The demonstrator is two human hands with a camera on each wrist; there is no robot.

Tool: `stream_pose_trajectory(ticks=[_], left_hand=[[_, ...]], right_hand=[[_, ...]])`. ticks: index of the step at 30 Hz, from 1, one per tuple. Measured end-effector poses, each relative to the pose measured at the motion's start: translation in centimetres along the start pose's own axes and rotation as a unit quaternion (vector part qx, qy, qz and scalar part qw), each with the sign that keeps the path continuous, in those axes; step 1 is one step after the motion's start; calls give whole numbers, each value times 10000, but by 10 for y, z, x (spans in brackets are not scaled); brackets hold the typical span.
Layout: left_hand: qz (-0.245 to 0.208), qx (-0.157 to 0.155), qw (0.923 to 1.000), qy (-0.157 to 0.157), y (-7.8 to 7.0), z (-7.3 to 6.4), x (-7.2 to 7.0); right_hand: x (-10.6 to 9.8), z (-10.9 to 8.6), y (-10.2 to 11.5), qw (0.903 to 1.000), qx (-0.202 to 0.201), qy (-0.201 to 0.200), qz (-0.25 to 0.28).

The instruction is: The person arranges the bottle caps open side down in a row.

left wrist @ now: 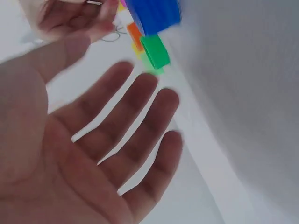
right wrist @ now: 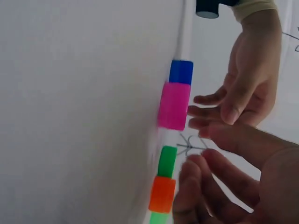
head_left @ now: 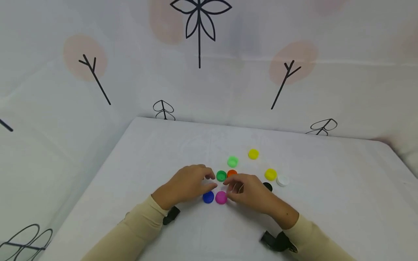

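A blue bottle cap [head_left: 208,197] and a pink bottle cap [head_left: 221,197] sit side by side on the white table. Behind them are a dark green cap [head_left: 221,176] and an orange cap [head_left: 232,173], the latter partly covered by my right hand. My left hand [head_left: 191,183] hovers by the blue cap with fingers spread and an empty palm, plain in the left wrist view. Just right of the pink cap, my right hand [head_left: 248,192] has its fingers loosely bent and nothing between them; its thumb tip overlaps the pink cap's edge in the head view.
Farther back lie a light green cap [head_left: 233,161] and a yellow cap [head_left: 253,154]. Another yellow cap [head_left: 270,174], a white cap [head_left: 282,180] and a partly hidden black cap [head_left: 268,186] are to the right. A patterned cloth [head_left: 228,90] hangs behind the table.
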State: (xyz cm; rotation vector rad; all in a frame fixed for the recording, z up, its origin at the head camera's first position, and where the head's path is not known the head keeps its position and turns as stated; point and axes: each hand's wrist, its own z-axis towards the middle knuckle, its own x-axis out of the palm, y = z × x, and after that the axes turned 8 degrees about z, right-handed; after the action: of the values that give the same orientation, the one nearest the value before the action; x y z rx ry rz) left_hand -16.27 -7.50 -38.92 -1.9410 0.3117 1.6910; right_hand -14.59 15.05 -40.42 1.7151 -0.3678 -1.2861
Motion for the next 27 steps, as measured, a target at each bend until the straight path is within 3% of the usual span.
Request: stream_pose_trajectory(ticks=[5,8,15,27], left_hand=[[-166,-325,9992,-144,4,11,1],[-94,-347,9993,-103,4,19,3],[-12,-371,9993,-13,6,31,4],[9,-317,9995,-19,8,34,10]], right_hand=[[-2,10,3,9940,-230,-907,-568],[-2,17,4,9901,-304,-1129,-778],[-1,34,2,9925,-50,-846,-879],[0,41,-4,9929,143,-330,-1136]])
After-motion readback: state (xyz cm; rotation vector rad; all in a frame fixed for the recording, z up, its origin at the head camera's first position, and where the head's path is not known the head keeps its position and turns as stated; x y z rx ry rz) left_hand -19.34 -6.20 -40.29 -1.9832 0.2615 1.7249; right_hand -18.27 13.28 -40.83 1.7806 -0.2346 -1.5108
